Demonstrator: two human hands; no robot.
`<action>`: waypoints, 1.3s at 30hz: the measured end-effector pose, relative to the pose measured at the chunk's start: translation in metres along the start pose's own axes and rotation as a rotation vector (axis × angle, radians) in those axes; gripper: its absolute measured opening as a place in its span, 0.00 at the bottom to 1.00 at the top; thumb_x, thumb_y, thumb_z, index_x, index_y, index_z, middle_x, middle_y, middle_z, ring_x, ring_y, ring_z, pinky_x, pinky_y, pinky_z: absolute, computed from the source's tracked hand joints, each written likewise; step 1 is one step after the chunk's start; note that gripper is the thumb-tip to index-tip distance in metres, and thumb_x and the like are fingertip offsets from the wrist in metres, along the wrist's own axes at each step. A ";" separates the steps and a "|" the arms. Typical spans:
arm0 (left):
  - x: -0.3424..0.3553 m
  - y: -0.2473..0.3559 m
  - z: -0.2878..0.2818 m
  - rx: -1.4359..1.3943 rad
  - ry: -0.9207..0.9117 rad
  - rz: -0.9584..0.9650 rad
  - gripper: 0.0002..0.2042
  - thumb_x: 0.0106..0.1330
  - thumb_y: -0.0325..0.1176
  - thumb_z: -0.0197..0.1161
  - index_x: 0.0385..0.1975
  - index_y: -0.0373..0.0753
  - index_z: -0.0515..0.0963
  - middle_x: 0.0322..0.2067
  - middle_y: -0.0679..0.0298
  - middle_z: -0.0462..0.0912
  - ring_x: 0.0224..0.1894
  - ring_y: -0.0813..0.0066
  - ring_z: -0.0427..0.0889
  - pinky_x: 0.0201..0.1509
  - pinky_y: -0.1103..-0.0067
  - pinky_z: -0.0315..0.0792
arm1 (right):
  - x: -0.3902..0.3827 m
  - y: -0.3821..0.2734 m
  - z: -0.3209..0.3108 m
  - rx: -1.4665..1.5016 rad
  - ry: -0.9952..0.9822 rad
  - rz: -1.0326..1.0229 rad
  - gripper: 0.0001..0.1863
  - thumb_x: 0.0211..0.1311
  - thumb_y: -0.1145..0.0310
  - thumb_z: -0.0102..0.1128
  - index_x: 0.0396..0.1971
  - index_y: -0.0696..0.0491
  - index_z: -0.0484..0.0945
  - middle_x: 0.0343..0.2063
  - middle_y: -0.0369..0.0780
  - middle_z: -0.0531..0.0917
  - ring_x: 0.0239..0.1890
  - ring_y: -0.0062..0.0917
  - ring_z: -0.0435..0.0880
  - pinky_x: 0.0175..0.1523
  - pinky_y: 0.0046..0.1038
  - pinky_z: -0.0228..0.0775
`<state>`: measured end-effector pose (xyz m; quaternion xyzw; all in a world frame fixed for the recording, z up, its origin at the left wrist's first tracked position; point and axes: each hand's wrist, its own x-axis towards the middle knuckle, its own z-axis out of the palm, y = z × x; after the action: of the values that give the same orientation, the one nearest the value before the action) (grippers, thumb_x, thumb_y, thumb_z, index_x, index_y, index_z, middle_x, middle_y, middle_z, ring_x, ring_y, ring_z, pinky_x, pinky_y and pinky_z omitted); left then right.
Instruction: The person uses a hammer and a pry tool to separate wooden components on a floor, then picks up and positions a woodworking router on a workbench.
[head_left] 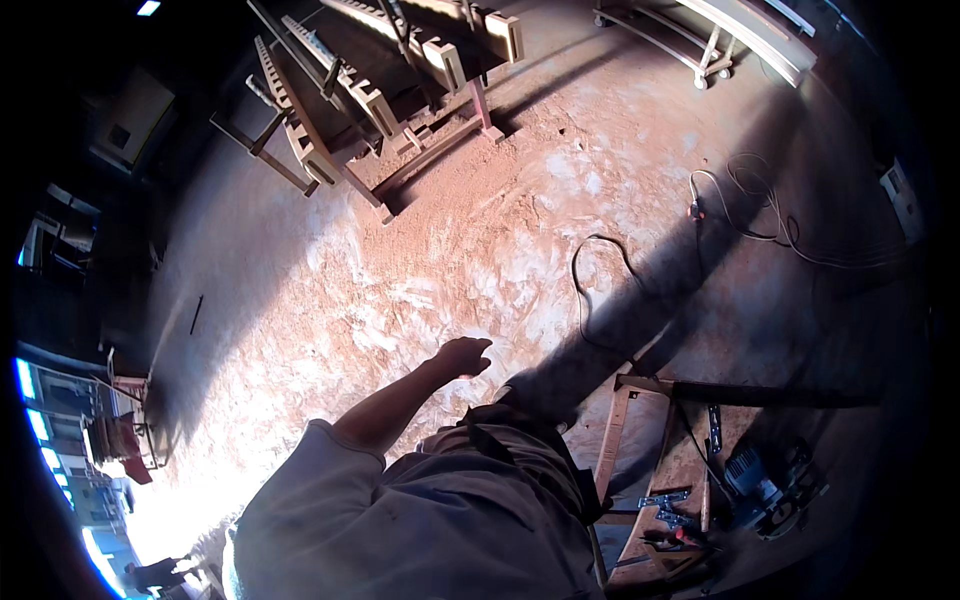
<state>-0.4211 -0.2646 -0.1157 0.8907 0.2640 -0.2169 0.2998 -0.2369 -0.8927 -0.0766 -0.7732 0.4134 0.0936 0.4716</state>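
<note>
My left hand (463, 357) hangs over the dusty floor (400, 270) in front of my body, its fingers curled in and one digit poking forward. Nothing shows in its grasp, and it touches nothing. My right hand is out of the picture. To my right stands a low wooden work table (612, 440). A blue power saw (755, 490) rests there, along with several metal hinges (668, 505) and a red-handled tool (680, 538) that lies in shadow.
Ahead, slotted wooden frames (440, 65) lean on a low rack (430, 160). A wheeled cart (705, 60) carries long boards at the far right. A dark cable (575, 275) curls across the floor, and another cord (775, 235) lies further right. A person (160, 573) appears at lower left.
</note>
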 end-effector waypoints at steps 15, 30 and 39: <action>0.057 -0.031 -0.032 -0.451 -0.067 0.154 0.26 0.60 0.31 0.63 0.60 0.37 0.68 0.48 0.49 0.80 0.49 0.63 0.82 0.51 0.72 0.76 | -0.104 -0.091 0.006 0.404 -0.032 -0.044 0.13 0.58 0.57 0.56 0.30 0.52 0.76 0.18 0.35 0.76 0.21 0.23 0.77 0.21 0.23 0.69; 0.138 0.524 -0.091 -0.091 -0.373 1.062 0.23 0.65 0.36 0.60 0.58 0.34 0.69 0.43 0.56 0.83 0.47 0.70 0.81 0.52 0.76 0.72 | -0.068 -0.106 0.009 0.956 0.080 0.324 0.25 0.67 0.41 0.44 0.34 0.52 0.71 0.21 0.40 0.80 0.19 0.24 0.80 0.17 0.26 0.64; 0.141 0.716 0.061 0.277 -0.278 1.079 0.28 0.60 0.57 0.58 0.46 0.35 0.75 0.44 0.46 0.80 0.49 0.47 0.78 0.52 0.63 0.72 | -0.049 -0.121 0.006 1.144 0.076 0.124 0.21 0.72 0.50 0.42 0.46 0.55 0.70 0.29 0.42 0.81 0.29 0.27 0.84 0.32 0.25 0.79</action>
<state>0.1030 -0.7432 0.0634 0.8935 -0.3009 -0.1806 0.2804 -0.1783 -0.8349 0.0249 -0.3723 0.4595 -0.1453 0.7932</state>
